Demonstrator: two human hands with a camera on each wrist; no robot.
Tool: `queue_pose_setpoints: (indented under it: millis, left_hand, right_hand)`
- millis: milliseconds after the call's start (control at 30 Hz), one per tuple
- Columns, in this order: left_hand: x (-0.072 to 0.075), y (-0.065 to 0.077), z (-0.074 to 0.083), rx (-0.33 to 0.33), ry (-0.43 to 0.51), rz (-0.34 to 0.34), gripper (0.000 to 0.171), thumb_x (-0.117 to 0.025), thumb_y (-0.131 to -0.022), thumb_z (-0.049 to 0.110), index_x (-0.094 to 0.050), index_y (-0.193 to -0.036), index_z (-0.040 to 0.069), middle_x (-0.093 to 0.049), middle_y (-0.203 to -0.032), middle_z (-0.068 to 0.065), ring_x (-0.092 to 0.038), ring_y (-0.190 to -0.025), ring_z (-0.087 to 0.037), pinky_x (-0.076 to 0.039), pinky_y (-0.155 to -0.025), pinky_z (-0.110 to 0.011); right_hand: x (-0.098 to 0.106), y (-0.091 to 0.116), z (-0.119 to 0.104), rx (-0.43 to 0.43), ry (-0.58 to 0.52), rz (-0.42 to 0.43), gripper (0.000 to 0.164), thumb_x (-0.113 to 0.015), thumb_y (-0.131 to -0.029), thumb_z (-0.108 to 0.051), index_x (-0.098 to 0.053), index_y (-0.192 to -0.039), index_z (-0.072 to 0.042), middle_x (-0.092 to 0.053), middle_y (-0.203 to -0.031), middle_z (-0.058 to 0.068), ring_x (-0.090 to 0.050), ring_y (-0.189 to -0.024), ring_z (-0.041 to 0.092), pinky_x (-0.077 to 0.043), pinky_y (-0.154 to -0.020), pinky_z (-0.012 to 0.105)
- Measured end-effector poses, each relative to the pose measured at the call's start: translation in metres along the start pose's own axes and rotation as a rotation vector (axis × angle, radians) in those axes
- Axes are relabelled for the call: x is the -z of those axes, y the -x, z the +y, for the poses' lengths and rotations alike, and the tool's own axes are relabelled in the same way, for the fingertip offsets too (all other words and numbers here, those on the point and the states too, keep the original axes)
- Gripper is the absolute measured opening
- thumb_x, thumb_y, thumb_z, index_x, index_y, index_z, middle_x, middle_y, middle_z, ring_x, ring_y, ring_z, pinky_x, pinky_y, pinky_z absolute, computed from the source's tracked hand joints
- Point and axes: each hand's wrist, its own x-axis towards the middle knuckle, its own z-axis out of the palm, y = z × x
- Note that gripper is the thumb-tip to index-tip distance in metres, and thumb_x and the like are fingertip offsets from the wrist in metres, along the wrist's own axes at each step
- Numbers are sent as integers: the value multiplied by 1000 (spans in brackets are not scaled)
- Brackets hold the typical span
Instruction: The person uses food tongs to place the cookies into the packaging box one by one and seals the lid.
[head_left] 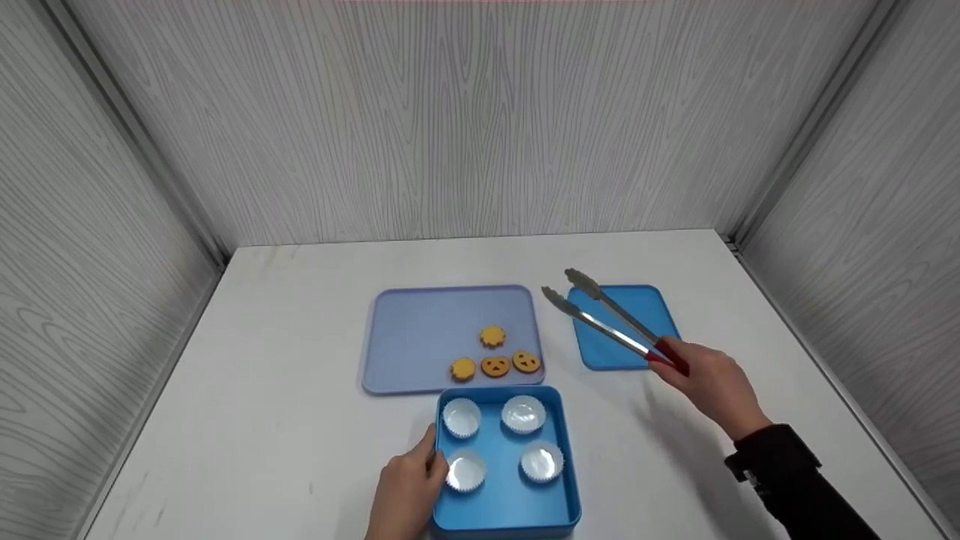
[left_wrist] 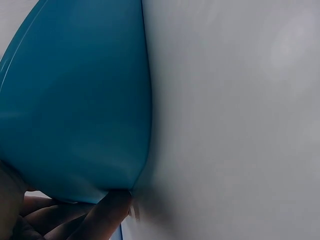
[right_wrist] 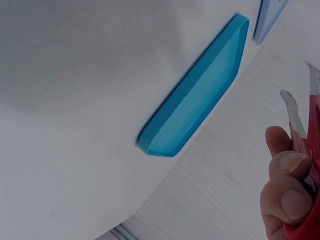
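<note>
My right hand point(head_left: 712, 382) grips a pair of metal tongs point(head_left: 611, 328) by their red handles. The tongs' two arms are spread apart with nothing between their tips, above the small blue lid-like tray point(head_left: 622, 360). At the near side, my left hand point(head_left: 411, 476) holds the left wall of a deep blue box point(head_left: 506, 514), thumb at the rim and fingers along the outside. Inside it stand several white paper baking cups, one of them a cup at the front right point(head_left: 541, 461). In the left wrist view the fingers point(left_wrist: 107, 215) press against the box wall.
Behind the box, a lavender tray point(head_left: 420, 330) carries several cookies: two round ones with cut-out holes, such as the cookie point(head_left: 495, 366), and two yellow-topped scalloped ones, such as the scalloped cookie point(head_left: 493, 335). Grey wood-grain panels point(head_left: 480, 127) surround the white table point(head_left: 285, 360) on three sides.
</note>
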Motion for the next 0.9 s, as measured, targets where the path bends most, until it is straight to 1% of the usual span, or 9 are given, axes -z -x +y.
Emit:
queue_pose_setpoints:
  millis: [100,167,300,467,667,900]
  left_hand:
    - [1,1,0,-18,-1,10,47,-60,-95,9,-58,-139,-8,-47,-58,8,-40,-54,-6,-39,-53,-23]
    - [2,1,0,-26,0,14,47,-60,-95,9,-58,-139,-8,-47,-59,8,-41,-55,-6,-40,-54,-24]
    - [2,1,0,-14,2,7,47,-60,-95,10,-58,-139,-7,-47,-59,7,-42,-55,-6,-40,-54,-23]
    - [2,0,0,-3,10,-6,48,-59,-96,11,-57,-140,-7,-50,-60,8,-44,-57,-6,-41,-55,-23]
    - [3,1,0,1,14,-10,48,-60,-96,11,-56,-141,-8,-47,-58,7,-42,-55,-6,-39,-53,-23]
    - [2,0,1,7,6,-9,48,-60,-96,12,-57,-140,-7,-51,-59,7,-44,-56,-7,-42,-55,-25]
  right_hand:
    - [-5,-3,-9,25,-2,-37,37,-81,-88,-26,-71,-116,-4,-71,-83,5,-58,-67,14,-51,-60,33]
    - [-9,-4,-15,21,-9,-64,38,-81,-88,-27,-72,-118,-6,-71,-83,4,-56,-66,12,-50,-59,31]
    - [-14,-6,-27,12,-27,-121,39,-81,-88,-27,-73,-120,-7,-73,-86,3,-56,-67,10,-51,-60,28]
    - [-22,-10,-38,14,-44,-187,37,-80,-89,-27,-73,-120,-8,-75,-90,3,-58,-70,10,-52,-61,28]
    - [-32,-15,-49,41,-54,-214,27,-80,-89,-26,-74,-111,-13,-75,-89,-1,-61,-70,9,-54,-63,29]
    - [-39,-20,-59,2,-47,-266,27,-81,-87,-25,-74,-110,-12,-74,-86,1,-60,-70,12,-54,-64,32]
